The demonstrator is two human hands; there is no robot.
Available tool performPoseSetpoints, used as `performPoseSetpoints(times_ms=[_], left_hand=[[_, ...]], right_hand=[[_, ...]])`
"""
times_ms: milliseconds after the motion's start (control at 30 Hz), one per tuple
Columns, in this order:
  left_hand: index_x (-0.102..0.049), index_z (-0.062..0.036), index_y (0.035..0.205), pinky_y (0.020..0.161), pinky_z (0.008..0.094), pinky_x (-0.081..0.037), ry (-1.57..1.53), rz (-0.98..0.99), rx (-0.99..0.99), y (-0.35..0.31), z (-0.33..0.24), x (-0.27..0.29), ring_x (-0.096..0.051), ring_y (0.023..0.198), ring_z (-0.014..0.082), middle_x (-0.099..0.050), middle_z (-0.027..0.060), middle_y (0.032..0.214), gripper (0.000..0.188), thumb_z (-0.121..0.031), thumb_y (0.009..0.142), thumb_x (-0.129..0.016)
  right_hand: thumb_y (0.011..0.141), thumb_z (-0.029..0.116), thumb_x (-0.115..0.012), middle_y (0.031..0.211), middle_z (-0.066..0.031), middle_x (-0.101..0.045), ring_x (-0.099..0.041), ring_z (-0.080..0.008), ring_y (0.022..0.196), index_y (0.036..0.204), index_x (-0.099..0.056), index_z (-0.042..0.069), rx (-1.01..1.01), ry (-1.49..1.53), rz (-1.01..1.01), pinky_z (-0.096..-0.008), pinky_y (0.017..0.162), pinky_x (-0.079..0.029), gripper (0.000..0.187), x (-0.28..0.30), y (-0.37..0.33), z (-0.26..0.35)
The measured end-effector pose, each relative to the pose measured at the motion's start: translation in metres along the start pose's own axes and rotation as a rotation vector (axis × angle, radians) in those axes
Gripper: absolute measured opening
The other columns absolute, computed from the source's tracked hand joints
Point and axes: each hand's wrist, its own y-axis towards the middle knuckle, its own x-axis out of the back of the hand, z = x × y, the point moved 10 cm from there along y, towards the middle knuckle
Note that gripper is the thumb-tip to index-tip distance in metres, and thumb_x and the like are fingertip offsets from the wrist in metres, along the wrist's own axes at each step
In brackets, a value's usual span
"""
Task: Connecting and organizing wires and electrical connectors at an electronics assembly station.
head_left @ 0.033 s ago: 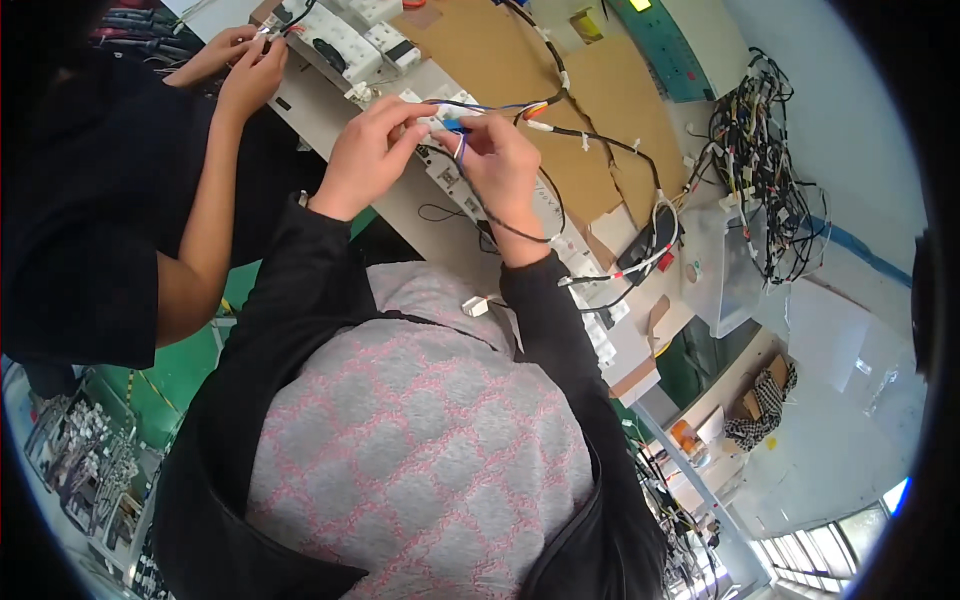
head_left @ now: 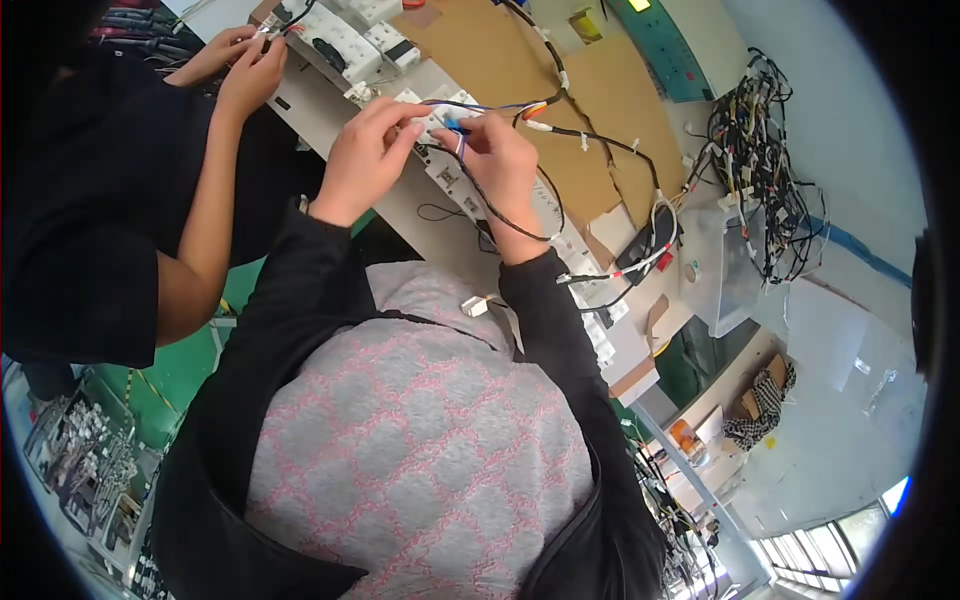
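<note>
Cardboard (head_left: 615,95) beyond, right hand (head_left: 505,165) tight on blue piece (head_left: 454,126), left hand (head_left: 362,160) curled, hold unclear

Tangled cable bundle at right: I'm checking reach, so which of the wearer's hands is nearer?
Right: the right hand is left of the cable bundle, the left hand farther left.

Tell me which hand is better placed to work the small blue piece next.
Probably the right hand: its thumb and index finger already seem to pinch the small blue piece, while the left hand has its fingertips farther to the left.
</note>
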Motion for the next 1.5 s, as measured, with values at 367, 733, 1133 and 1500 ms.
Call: performPoseSetpoints(times_ms=[367, 733, 1133, 1500], left_hand=[[-0.065, -0.0006, 0.104, 0.076, 0.0377, -0.051, -0.165, 0.652, 0.278, -0.114, -0.018, -0.085, -0.066, 0.085, 0.0291, -0.068, 0.0141, 0.092, 0.035, -0.032, 0.089, -0.067], [-0.065, 0.0022, 0.117, 0.089, 0.0363, -0.050, -0.393, 1.014, 0.285, -0.149, -0.039, -0.140, -0.067, 0.100, 0.0307, -0.070, 0.0179, 0.106, 0.041, -0.030, 0.091, -0.063], [-0.070, -0.0058, 0.094, 0.079, 0.0401, -0.052, 0.239, 0.691, -0.016, -0.137, -0.010, -0.112, -0.062, 0.094, 0.0310, -0.065, 0.0123, 0.096, 0.021, -0.012, 0.075, -0.071], [-0.063, -0.0081, 0.095, 0.067, 0.0301, -0.056, 0.359, 0.089, -0.398, -0.103, -0.048, -0.050, -0.063, 0.092, 0.0210, -0.054, 0.0060, 0.102, 0.020, -0.004, 0.076, -0.064]], right_hand=[[0.079, 0.033, -0.078, 0.069, -0.0124, -0.067, -0.065, -0.0291, 0.064, 0.080, -0.070, 0.005, 0.148, -0.437, 0.140, -0.0368, 0.060, -0.051, 0.029, -0.016, 0.012, 0.022], [0.077, 0.022, -0.076, 0.076, -0.0198, -0.067, -0.067, -0.0390, 0.076, 0.076, -0.067, 0.000, -0.077, -0.616, 0.248, -0.0447, 0.070, -0.054, 0.024, -0.022, 0.020, 0.030], [0.076, 0.025, -0.075, 0.067, -0.0200, -0.064, -0.063, -0.0372, 0.064, 0.073, -0.068, -0.002, -0.080, -0.229, 0.275, -0.0443, 0.062, -0.050, 0.027, -0.001, 0.023, 0.004], [0.079, 0.017, -0.074, 0.076, -0.0176, -0.068, -0.066, -0.0352, 0.070, 0.082, -0.071, 0.001, 0.045, -0.522, 0.143, -0.0410, 0.065, -0.052, 0.017, -0.008, 0.009, 0.032]])
